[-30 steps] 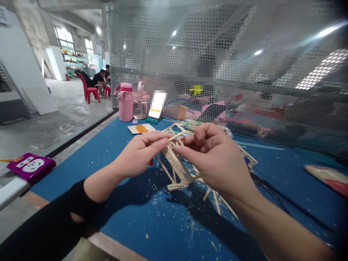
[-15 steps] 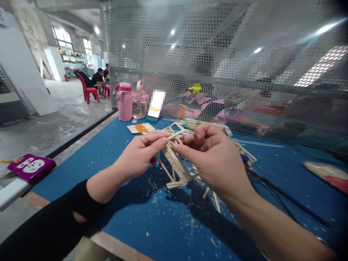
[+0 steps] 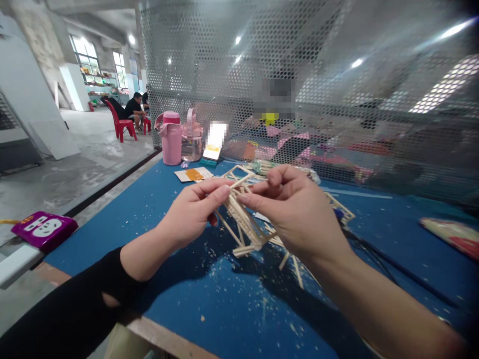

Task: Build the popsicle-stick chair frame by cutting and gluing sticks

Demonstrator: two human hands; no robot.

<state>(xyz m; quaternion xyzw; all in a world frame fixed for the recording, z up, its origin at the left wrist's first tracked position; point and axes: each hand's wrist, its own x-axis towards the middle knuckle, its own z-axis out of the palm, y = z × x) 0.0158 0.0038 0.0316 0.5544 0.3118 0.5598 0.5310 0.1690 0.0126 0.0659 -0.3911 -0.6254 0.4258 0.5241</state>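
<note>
Between my hands is a small frame of thin wooden sticks (image 3: 242, 219), held tilted above the blue table (image 3: 209, 304). My left hand (image 3: 200, 209) pinches its upper left corner between thumb and fingers. On the other side my right hand (image 3: 295, 209) closes on the top of the frame, thumb in front and fingers behind. A short stick slants across the top between the two thumbs. Part of the frame is hidden behind my right hand. Loose sticks (image 3: 297, 271) lie on the table below, among pale wood crumbs.
A pink flask (image 3: 172, 142), a clear bottle (image 3: 192, 144) and a propped phone (image 3: 214, 144) stand at the back, before a perforated metal screen (image 3: 224, 65). A purple power socket (image 3: 45, 231) sits at the left edge. Wrapped sticks (image 3: 262, 166) and dark cables (image 3: 396, 271) lie near my right arm.
The stick frame has tilted very slightly, its lower end shifting a little up and to the right. Both hands keep their grip.
</note>
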